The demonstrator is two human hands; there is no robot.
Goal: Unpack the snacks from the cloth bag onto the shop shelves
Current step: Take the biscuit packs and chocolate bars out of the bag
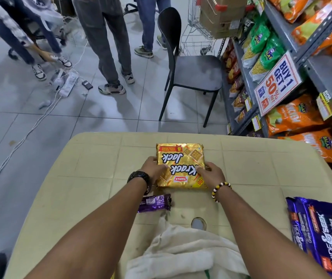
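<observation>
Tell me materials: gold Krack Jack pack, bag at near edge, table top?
Krack Jack pack: glossy metallised plastic film, judging by mirror-like glare and crinkles. Cloth bag: off-white woven fabric, matte, soft folds. Table: likely moulded beige plastic, dull sheen, tile-pattern grooves and a round hole.

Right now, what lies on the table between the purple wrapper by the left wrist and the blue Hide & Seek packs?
In the head view, the right forearm crosses that stretch above bare table with a round hole; the cloth bag lies just nearer.
</observation>
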